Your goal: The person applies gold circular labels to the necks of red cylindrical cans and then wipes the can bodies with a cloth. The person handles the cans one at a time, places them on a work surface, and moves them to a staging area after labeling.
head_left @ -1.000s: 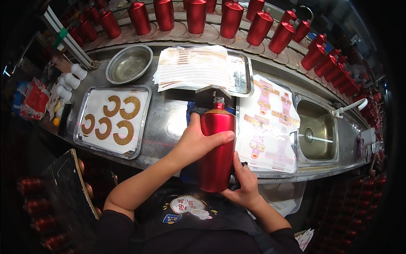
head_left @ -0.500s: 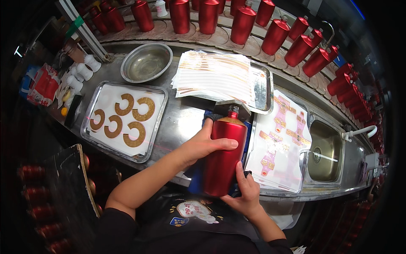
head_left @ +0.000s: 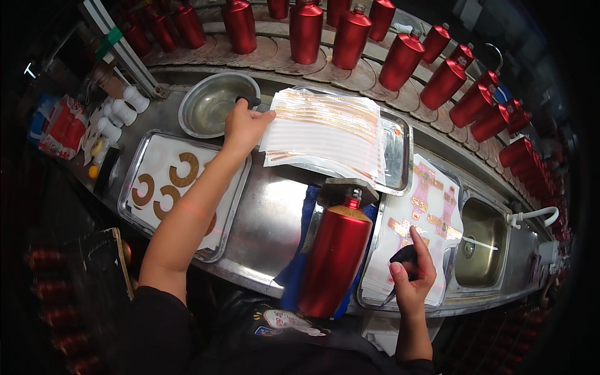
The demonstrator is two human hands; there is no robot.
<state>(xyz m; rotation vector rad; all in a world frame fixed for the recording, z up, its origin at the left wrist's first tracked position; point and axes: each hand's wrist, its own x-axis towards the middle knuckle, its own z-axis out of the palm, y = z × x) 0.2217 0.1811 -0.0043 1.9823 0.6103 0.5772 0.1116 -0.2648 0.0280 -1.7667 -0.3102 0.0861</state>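
A glossy red bottle (head_left: pixel 334 262) with a gold band round its shoulder lies tilted in front of me, on blue cloth (head_left: pixel 307 219), its threaded neck against a grey block (head_left: pixel 337 185). Neither hand touches it. My left hand (head_left: pixel 245 127) is stretched forward between the metal bowl (head_left: pixel 187 115) and the stack of striped label sheets (head_left: pixel 325 131). A small black item (head_left: pixel 251 100) shows at its bent fingers; one fingertip is at the stack's left edge. My right hand (head_left: pixel 414 281) hovers over pink-and-gold label sheets (head_left: pixel 381 262), index finger extended, its other fingers curled round a dark pointed tool (head_left: pixel 389 298).
A tray (head_left: pixel 134 222) with gold C-shaped labels is at left, partly behind my left forearm. Red bottles (head_left: pixel 306 34) line the segmented conveyor (head_left: pixel 275 65) at the back. A sink (head_left: pixel 481 247) with a white tap (head_left: pixel 544 211) lies right. White caps (head_left: pixel 125 112) stand far left.
Both hands have let go of the red bottle, which now rests alone. My left hand has moved forward and left to the sheets; my right hand has moved right. Bottles on the conveyor have shifted.
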